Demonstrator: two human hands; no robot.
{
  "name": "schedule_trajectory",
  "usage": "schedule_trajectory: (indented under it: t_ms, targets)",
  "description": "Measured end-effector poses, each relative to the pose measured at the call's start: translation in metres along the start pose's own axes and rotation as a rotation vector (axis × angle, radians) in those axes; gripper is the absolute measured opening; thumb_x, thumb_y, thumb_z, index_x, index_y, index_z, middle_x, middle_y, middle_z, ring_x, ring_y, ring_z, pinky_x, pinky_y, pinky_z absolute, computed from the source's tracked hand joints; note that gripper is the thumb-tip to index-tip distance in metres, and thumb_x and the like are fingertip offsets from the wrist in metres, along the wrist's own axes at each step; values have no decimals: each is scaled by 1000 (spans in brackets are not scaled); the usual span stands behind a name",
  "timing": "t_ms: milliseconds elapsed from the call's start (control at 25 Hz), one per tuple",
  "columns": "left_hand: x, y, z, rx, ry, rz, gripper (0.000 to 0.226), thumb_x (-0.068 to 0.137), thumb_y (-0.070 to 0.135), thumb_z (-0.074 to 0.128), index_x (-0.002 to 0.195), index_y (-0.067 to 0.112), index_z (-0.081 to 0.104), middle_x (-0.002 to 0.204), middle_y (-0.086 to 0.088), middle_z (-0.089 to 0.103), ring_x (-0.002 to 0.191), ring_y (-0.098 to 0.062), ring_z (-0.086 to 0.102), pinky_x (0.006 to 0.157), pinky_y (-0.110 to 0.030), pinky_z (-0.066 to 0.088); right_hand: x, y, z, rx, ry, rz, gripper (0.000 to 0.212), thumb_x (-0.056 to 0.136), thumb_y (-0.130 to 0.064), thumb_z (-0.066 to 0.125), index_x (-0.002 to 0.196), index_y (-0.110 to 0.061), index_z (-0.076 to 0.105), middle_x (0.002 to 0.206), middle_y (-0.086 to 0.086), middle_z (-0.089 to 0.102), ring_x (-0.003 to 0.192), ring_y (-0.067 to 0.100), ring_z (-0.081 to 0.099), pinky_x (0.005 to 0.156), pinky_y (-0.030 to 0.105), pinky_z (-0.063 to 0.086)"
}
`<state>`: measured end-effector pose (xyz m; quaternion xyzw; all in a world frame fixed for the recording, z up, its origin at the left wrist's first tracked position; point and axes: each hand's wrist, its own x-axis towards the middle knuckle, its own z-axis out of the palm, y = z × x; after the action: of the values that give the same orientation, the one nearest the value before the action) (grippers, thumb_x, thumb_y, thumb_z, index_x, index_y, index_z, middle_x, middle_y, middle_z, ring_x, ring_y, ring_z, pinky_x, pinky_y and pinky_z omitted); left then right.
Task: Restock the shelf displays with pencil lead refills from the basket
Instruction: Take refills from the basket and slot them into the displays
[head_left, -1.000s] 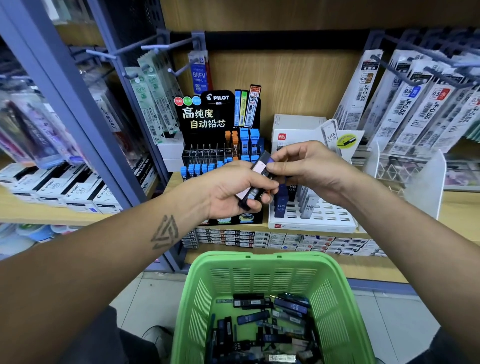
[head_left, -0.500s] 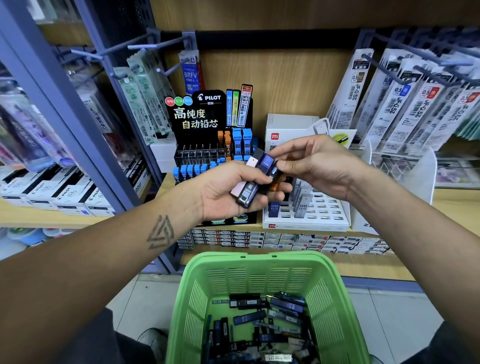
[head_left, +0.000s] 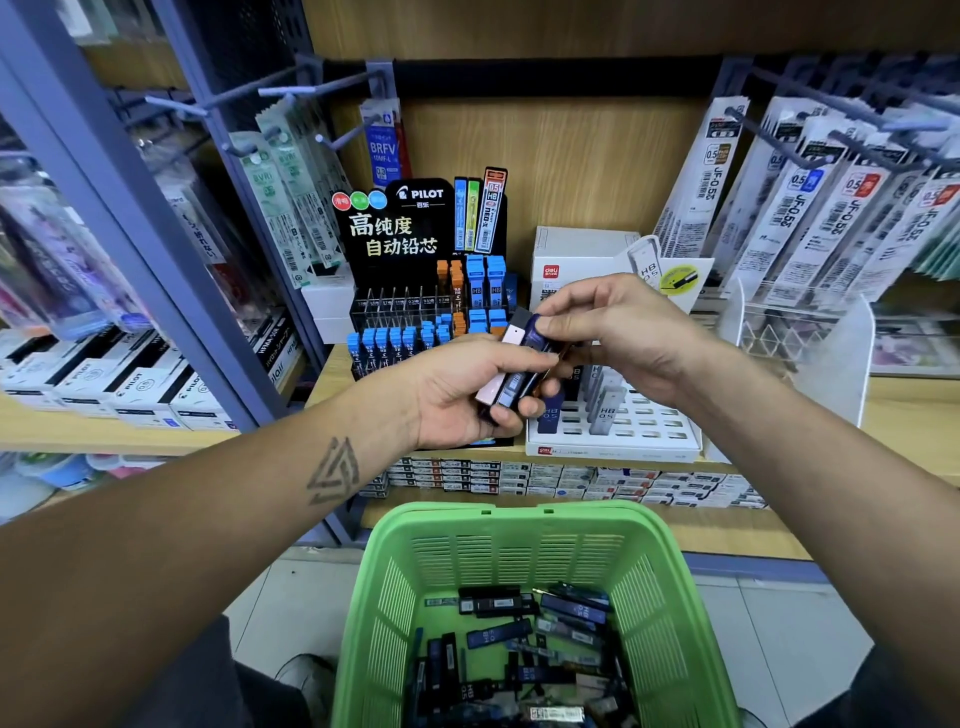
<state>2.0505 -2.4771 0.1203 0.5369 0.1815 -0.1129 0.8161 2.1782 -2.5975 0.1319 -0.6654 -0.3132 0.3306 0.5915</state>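
Observation:
My left hand (head_left: 457, 395) grips a small bundle of lead refill cases (head_left: 511, 382), pink, grey and dark blue, in front of the shelf. The fingertips of my right hand (head_left: 618, 332) pinch the top of the dark blue case (head_left: 535, 332) in that bundle. Just behind and below the hands sits a white slotted display tray (head_left: 644, 431) with a few upright HB 0.5 cases. Left of it stands the black Pilot display (head_left: 410, 291) with blue and orange cases. The green basket (head_left: 519, 540) below holds several loose dark refill cases (head_left: 524, 639).
Refill packets hang on pegs at upper right (head_left: 810, 208) and upper left (head_left: 291, 197). A clear acrylic holder (head_left: 810, 343) stands right of the white tray. Small boxes (head_left: 571, 480) line the shelf edge below. A blue upright post (head_left: 130, 218) splits the shelving on the left.
Both hands have stayed together over the white tray while the view shifted slightly. My right fingers have closed onto the top of the dark blue case in the bundle.

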Motion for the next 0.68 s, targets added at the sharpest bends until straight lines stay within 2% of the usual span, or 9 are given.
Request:
schedule_trajectory:
  t_ms: [160,280,480,600,680]
  targets:
    - [4,2,3,-48,-21,-2,15,99,12,51,106,5,62,73,-4,54,53,-10,44,35,-13,28,3,0,-4,16,104,-71,12,92,-3,64,97,-9,72,85,8,70,76,18,59,69,32,46]
    - [9,3,7,-67,-38,1,18,98,10,50,112,6,61,74,-4,54,53,-9,42,35,-14,26,5,0,-9,61,189,-167,15,96,-1,59,102,-5,71,88,9,65,79,18,58,72,29,46]
    - [20,3,14,-36,-44,21,25,99,13,50,124,12,53,70,-2,49,50,-7,33,35,-13,18,7,0,-18,20,368,-253,17,100,-4,54,99,-10,70,81,2,65,69,11,55,61,22,46]
    - [23,4,15,-20,-18,10,19,100,15,51,116,11,59,68,0,44,49,-5,29,36,-14,14,10,0,-30,6,481,-248,20,101,-3,50,97,-12,68,80,4,65,60,9,55,55,23,45]
    - [24,4,15,-20,19,2,13,99,14,52,108,10,60,66,0,44,48,-5,29,36,-14,14,10,-3,-38,65,482,-209,20,102,-1,47,96,-10,64,83,9,64,55,12,57,50,23,43]
